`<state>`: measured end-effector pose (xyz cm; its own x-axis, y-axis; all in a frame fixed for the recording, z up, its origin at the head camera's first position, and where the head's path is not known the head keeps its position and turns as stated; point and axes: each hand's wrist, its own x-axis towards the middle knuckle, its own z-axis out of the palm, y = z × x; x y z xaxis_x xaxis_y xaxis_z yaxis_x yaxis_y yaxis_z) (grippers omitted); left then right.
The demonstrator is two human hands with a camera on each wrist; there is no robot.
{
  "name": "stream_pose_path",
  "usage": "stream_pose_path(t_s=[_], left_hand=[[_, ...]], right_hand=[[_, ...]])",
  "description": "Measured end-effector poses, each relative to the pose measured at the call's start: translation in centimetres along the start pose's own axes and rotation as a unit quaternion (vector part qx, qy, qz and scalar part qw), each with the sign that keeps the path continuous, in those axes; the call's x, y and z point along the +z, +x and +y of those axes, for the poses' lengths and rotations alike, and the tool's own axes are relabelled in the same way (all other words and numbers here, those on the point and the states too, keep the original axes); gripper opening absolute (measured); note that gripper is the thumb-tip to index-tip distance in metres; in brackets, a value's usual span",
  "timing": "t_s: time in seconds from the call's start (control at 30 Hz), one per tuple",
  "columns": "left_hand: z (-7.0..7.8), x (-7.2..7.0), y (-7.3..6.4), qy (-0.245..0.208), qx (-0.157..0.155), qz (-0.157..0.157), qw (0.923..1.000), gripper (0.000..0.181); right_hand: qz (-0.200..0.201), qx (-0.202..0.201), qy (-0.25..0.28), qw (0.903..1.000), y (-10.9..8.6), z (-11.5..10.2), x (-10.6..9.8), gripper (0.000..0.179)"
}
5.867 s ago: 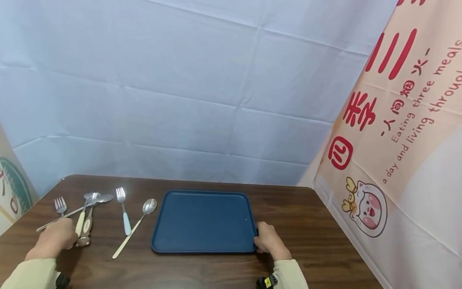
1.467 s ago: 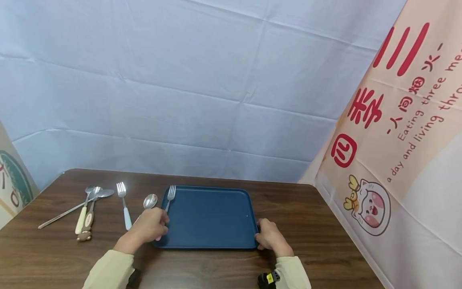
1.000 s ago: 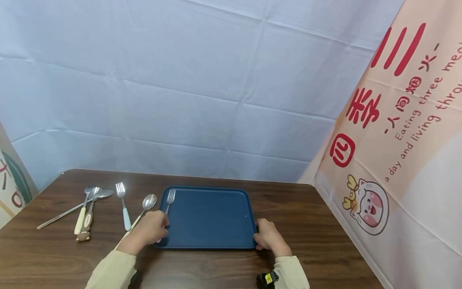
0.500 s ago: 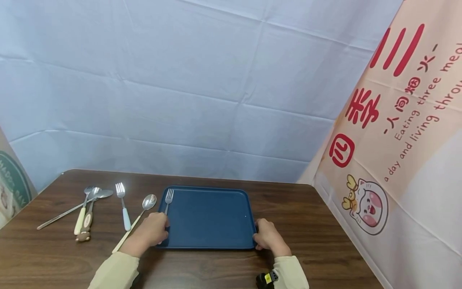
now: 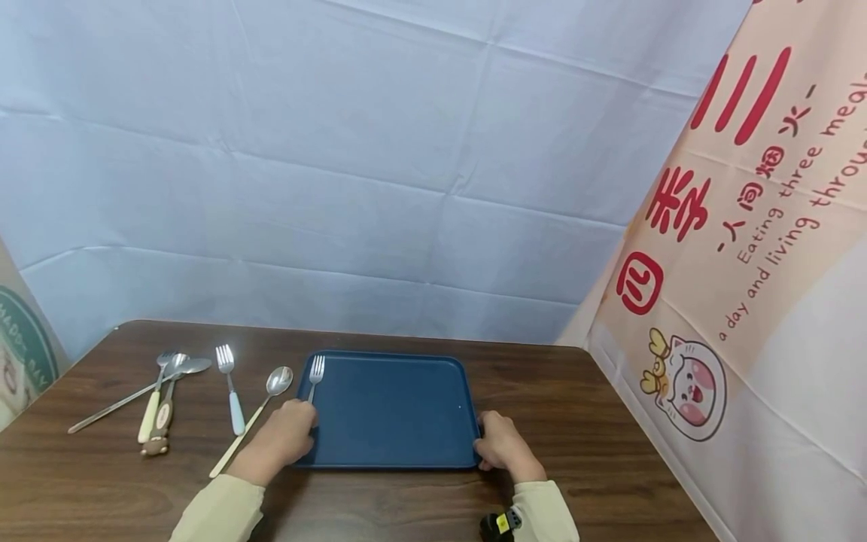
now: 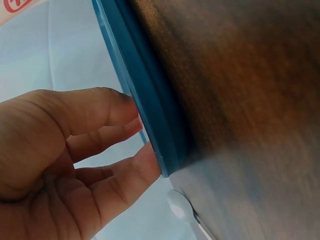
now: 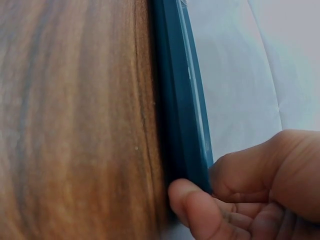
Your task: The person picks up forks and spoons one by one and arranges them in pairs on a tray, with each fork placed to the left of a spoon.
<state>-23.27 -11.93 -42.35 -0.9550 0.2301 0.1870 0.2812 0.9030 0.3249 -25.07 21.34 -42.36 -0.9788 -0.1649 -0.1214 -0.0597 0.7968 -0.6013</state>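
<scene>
My left hand (image 5: 291, 430) holds a fork (image 5: 317, 369) over the left side of the dark blue tray (image 5: 393, 414). The fork's tines point away from me and its handle is mostly hidden by the hand. In the left wrist view, thumb and fingers (image 6: 112, 187) pinch at the tray's rim (image 6: 150, 100), with a sliver of pinkish handle between them. My right hand (image 5: 501, 443) grips the tray's right edge. Seen from the right wrist, the thumb and curled fingers (image 7: 200, 212) close on the near corner of the rim (image 7: 182, 100).
Left of the tray lie a spoon (image 5: 278, 382) with a long cream handle and a blue-handled fork (image 5: 235, 412). Farther left, a cream-handled utensil (image 5: 150, 415), a bear-handled spoon (image 5: 159, 429) and a long metal utensil (image 5: 101, 415) overlap. Pale cloth (image 5: 339, 188) hangs behind the table.
Since the earliest frame, my left hand has brought the fork from the table's far left to the tray. Over the last second it has shifted slightly left. My right hand has stayed put.
</scene>
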Motion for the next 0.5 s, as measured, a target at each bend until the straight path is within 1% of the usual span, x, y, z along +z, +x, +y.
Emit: stream_pose_path(t_s=[0.1,0.2,0.37,0.5], left_hand=[[0.08,-0.14,0.12,0.001,-0.005,-0.008,1.0000,0.014],[0.15,-0.43,0.19,0.009,-0.005,-0.012,0.9999,0.011],[0.14,-0.91,0.20,0.024,0.010,-0.016,0.9995,0.016],[0.08,-1.02,0.22,0.034,0.036,-0.021,0.9986,0.025]], right_hand=[[-0.001,0.003,0.000,1.0000,0.00,0.02,-0.02,0.033],[-0.001,0.008,0.001,1.0000,0.06,-0.01,0.01,0.033],[-0.003,0.011,-0.002,0.9999,0.17,-0.04,0.00,0.033],[-0.002,0.011,-0.005,0.9999,0.13,-0.04,-0.01,0.035]])
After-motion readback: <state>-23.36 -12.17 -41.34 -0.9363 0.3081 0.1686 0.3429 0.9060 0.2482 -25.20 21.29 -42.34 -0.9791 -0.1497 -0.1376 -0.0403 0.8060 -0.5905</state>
